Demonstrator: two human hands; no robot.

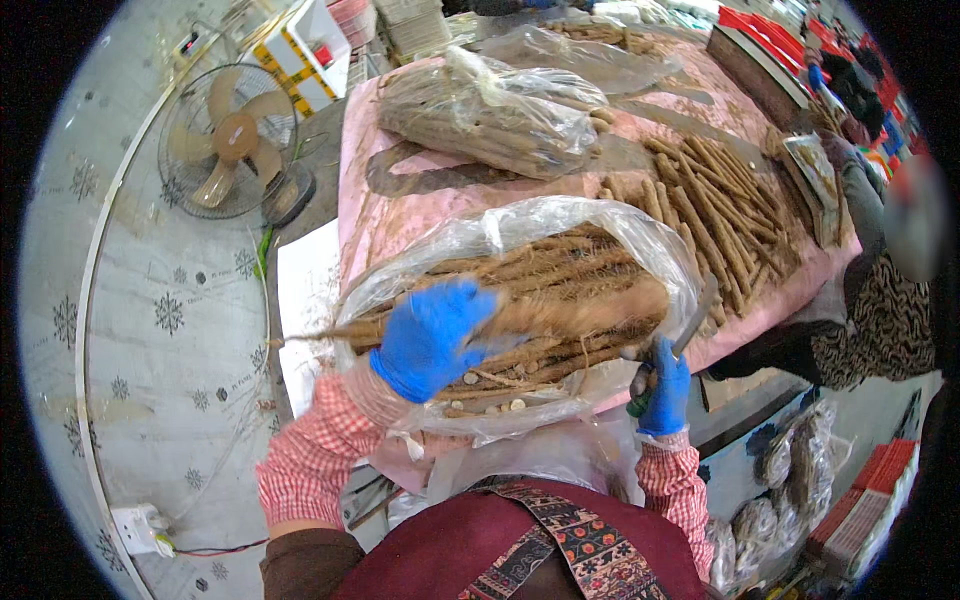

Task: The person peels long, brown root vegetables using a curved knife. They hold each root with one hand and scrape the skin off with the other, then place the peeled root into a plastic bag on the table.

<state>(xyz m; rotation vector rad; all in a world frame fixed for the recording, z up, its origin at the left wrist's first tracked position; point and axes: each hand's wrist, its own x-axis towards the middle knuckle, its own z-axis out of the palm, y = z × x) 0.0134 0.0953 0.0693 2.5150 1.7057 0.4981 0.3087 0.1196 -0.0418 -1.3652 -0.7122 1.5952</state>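
My left hand (pixel 435 341), in a blue glove, grips a long, hairy brown root, probably a yam (pixel 585 309). Motion blurs both the hand and the root. Beneath it lies a pile of similar roots (pixel 547 259) in an opened clear plastic bag (pixel 491 225). Several cut root pieces (pixel 517 405) rest at the bag's near edge. My right hand (pixel 666 394), also gloved in blue, holds a knife (pixel 697 315) by its handle at the bag's right side. The blade points up, close to the thick end of the held root.
Trimmed roots (pixel 709 217) lie heaped to the right on the pink-covered table (pixel 810 270). A filled plastic bag (pixel 487 120) sits farther back. On the left stands an electric fan (pixel 236 139). Another person's arm (pixel 862 202) reaches in at the right, near a tray (pixel 814 176).
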